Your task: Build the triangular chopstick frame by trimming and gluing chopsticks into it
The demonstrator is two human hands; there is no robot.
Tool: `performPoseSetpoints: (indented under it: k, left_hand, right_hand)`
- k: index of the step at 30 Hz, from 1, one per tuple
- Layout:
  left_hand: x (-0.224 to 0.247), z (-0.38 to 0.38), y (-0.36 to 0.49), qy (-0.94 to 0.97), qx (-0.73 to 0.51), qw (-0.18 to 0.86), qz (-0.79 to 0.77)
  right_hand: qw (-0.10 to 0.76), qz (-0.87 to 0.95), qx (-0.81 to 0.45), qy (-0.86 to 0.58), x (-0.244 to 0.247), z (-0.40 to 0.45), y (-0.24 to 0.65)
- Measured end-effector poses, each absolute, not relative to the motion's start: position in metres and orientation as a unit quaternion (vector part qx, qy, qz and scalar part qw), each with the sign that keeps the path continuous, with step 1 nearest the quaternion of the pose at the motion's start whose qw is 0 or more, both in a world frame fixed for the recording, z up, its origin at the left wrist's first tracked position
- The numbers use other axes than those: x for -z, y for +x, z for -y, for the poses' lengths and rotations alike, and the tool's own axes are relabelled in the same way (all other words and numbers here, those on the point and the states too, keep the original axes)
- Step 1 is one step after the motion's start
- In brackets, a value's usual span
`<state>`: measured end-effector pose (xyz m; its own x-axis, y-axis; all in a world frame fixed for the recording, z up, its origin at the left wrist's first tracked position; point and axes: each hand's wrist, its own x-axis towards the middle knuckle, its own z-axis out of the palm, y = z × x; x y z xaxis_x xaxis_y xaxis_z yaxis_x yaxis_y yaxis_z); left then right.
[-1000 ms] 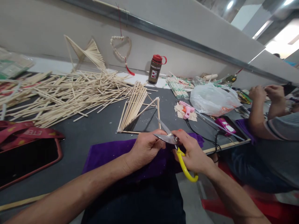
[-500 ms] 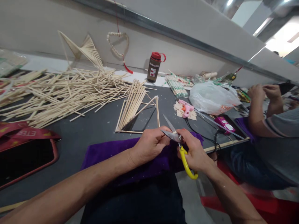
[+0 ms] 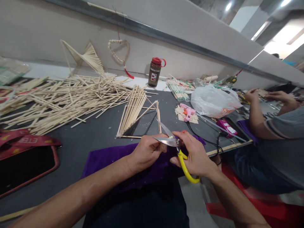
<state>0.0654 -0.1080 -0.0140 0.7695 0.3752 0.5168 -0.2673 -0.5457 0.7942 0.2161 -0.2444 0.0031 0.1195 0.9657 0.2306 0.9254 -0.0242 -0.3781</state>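
Observation:
My right hand point(image 3: 196, 155) is closed on the yellow-handled scissors point(image 3: 187, 169), whose blades are spread and point left. Beside the blades, my left hand point(image 3: 147, 152) is closed in a pinch; what its fingertips hold is too small to make out. A purple cloth point(image 3: 106, 161) lies under both hands, over my lap and the table's edge. Just beyond the hands stands a frame of thin wooden sticks point(image 3: 133, 115) with a fan of sticks on its left side.
Loose sticks point(image 3: 71, 95) are heaped at the left, above a phone point(image 3: 28, 167). A red-capped bottle point(image 3: 154, 72) stands by the wall. A pink glue gun point(image 3: 188, 114) and a plastic bag point(image 3: 215, 101) lie right. Another person's arm point(image 3: 257, 117) is far right.
The scissors and my right hand have moved slightly left, and the blades now reach over my left fingers. My left hand has also shifted a little left. The other person's hands have moved apart.

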Motion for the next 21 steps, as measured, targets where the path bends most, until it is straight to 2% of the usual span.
performPoseSetpoints:
  k: [6, 12, 16, 21]
  left_hand:
    - [0.014, 0.105, 0.066, 0.819, -0.324, 0.472, -0.029]
    - [0.004, 0.101, 0.061, 0.808, -0.194, 0.555, -0.037]
    - [-0.005, 0.101, 0.058, 0.806, -0.123, 0.577, -0.053]
    - [-0.004, 0.102, 0.057, 0.803, -0.116, 0.583, -0.043]
  right_hand:
    - [0.213, 0.664, -0.053, -0.715, -0.001, 0.245, 0.219]
    - [0.192, 0.690, -0.068, -0.694, -0.004, 0.245, 0.224]
    - [0.210, 0.695, -0.107, -0.679, -0.006, 0.244, 0.225]
    - [0.244, 0.690, -0.123, -0.671, -0.001, 0.244, 0.223]
